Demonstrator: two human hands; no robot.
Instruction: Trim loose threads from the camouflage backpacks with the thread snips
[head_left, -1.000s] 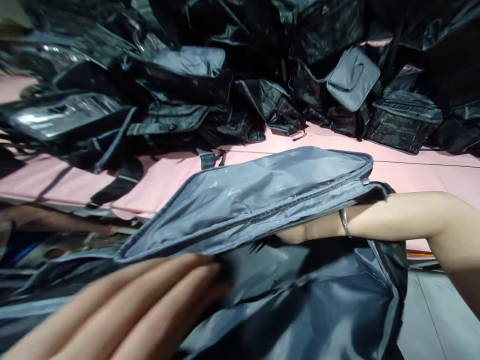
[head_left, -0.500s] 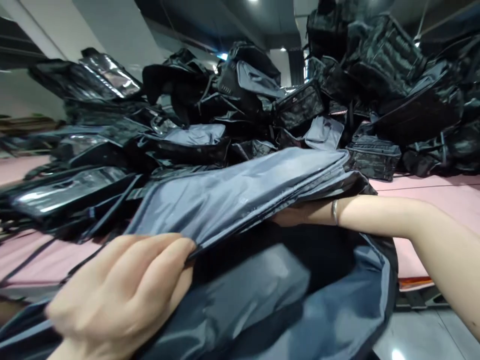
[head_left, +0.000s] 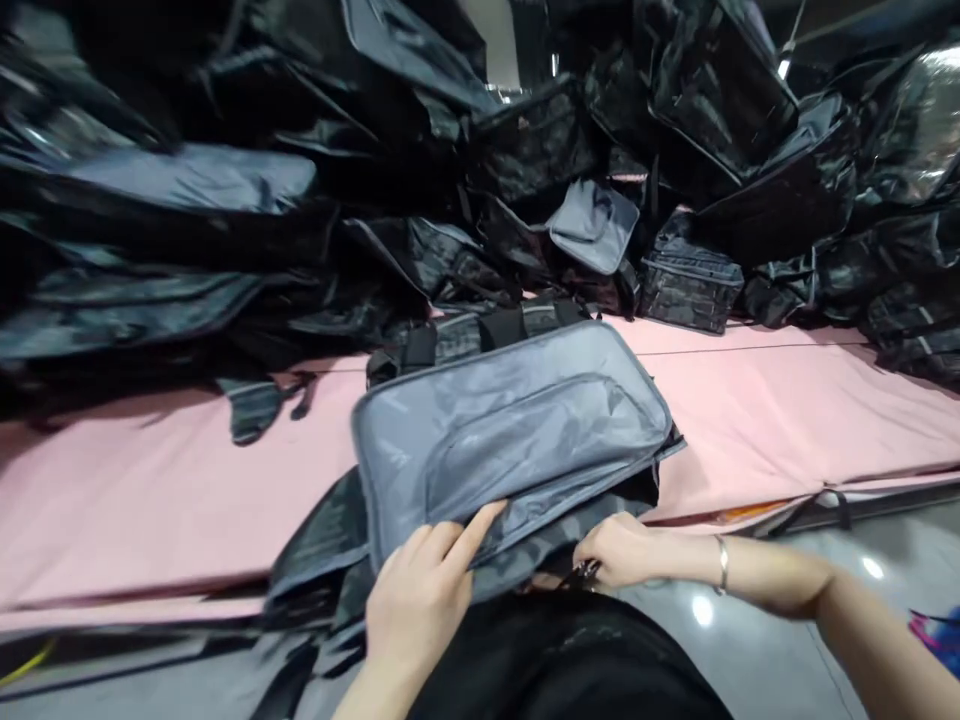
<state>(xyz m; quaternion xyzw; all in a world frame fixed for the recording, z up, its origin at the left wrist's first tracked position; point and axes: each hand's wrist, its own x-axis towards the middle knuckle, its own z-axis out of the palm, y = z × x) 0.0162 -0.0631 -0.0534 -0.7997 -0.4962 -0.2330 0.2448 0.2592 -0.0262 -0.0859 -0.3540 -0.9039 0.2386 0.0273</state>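
A dark camouflage backpack with a grey-blue lining (head_left: pixel 517 430) lies on the pink-covered table edge in front of me, its lining facing up. My left hand (head_left: pixel 424 585) is closed on the near edge of the backpack, with the index finger stretched along the lining. Just right of it, below the same edge, my right hand (head_left: pixel 619 552) has its fingers curled round a small dark metallic thing (head_left: pixel 583 572). Its kind is too small and blurred to tell. A bracelet is on the right wrist. Black straps show at the backpack's far side.
Dark bags (head_left: pixel 697 270) are heaped along the back of the pink-covered table (head_left: pixel 787 420). A strap end (head_left: pixel 253 408) lies on the pink cover at left. Grey floor (head_left: pixel 847 590) shows past the near edge. Black cloth (head_left: pixel 570 660) fills the bottom middle.
The backpack, raised and gaping before, now lies on the table with its lining up. My right hand has come out from beneath the lining panel to the near edge. The view has tilted down.
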